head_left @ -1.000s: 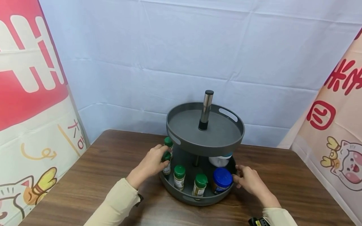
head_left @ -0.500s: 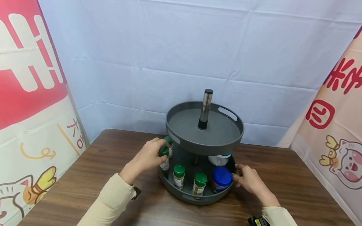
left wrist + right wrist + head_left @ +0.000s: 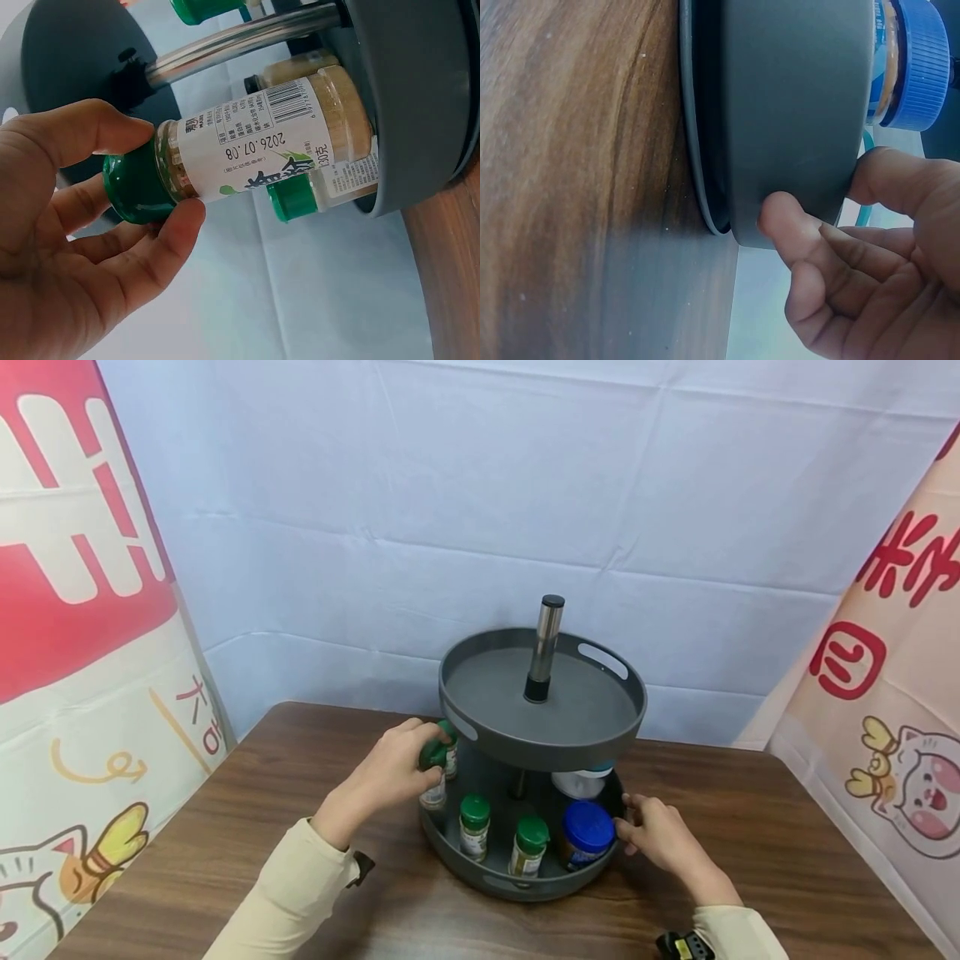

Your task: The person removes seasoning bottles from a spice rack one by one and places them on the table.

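Observation:
My left hand (image 3: 386,768) grips a spice bottle (image 3: 255,139) by its green cap. The bottle has a white label and pale brown powder inside. It is at the left rim of a grey two-tier round rack (image 3: 525,889); whether its base touches the lower tray cannot be told. On the right side, my right hand (image 3: 877,255) pinches the lower tray's wall between thumb and fingers. Just inside that wall stands a jar with a blue lid (image 3: 588,827). Two green-capped bottles, one mid-left (image 3: 474,827) and one at the front (image 3: 529,846), stand in the lower tray.
Another green-capped bottle (image 3: 452,752) stands behind the held one. A white container (image 3: 579,784) sits at the lower tray's back right. The upper tray (image 3: 487,681) overhangs, with a metal post (image 3: 547,639) through it. The rack stands on a brown wooden table (image 3: 300,752) before a cloth backdrop.
My left hand has shifted a little left and up, and the bottle in it has moved the same way, toward the tray's rim. The right hand stays on the tray.

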Available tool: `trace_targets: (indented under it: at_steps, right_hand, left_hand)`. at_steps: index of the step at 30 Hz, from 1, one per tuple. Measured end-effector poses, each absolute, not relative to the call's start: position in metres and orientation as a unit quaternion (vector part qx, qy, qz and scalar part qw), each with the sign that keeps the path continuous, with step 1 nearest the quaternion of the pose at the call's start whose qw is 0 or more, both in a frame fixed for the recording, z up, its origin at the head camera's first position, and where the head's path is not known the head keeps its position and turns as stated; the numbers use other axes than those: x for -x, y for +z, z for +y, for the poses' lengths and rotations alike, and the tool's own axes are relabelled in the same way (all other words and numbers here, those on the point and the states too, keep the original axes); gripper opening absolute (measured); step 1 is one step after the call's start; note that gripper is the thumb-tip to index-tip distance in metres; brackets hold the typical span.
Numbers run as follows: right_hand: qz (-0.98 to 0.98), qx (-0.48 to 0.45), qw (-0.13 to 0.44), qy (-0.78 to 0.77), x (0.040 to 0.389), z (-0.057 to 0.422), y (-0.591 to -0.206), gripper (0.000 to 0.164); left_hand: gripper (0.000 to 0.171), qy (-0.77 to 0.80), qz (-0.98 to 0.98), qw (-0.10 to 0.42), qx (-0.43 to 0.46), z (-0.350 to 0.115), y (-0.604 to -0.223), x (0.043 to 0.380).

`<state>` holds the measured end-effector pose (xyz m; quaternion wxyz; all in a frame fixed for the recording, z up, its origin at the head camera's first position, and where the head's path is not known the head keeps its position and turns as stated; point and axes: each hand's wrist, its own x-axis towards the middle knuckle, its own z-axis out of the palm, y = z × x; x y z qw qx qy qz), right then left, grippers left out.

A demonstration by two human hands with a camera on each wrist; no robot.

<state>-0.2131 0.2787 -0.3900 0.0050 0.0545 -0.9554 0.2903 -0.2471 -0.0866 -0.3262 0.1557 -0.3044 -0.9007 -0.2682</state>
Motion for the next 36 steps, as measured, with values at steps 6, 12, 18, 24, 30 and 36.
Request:
trace_targets:
  at_steps: [6, 12, 18, 24, 30, 36]
  right_hand:
    - [-0.957, -0.063, 0.001, 0.284, 0.214, 0.28, -0.389, 0.051]
    - [-0.958, -0.058, -0.004, 0.282, 0.214, 0.28, -0.388, 0.051]
    - [-0.956, -0.059, -0.003, 0.286, 0.214, 0.28, -0.389, 0.051]
    - [-0.957, -0.06, 0.001, 0.285, 0.214, 0.28, -0.389, 0.051]
    - [-0.955, -0.057, -0.001, 0.29, 0.213, 0.279, -0.39, 0.051]
    - [-0.955, -0.057, 0.0, 0.291, 0.213, 0.279, -0.39, 0.051]
  left_hand:
    - [0.031, -0.269, -0.9, 0.152, 0.308, -0.089, -0.324, 0.247]
    - [0.032, -0.264, -0.904, 0.148, 0.302, -0.094, -0.323, 0.247]
    - [0.032, -0.262, -0.908, 0.151, 0.292, -0.108, -0.322, 0.248]
    - [0.034, -0.27, -0.91, 0.148, 0.276, -0.125, -0.323, 0.252]
    - [0.035, -0.271, -0.919, 0.137, 0.25, -0.141, -0.329, 0.258]
    - [0.035, -0.274, -0.924, 0.134, 0.231, -0.152, -0.337, 0.265]
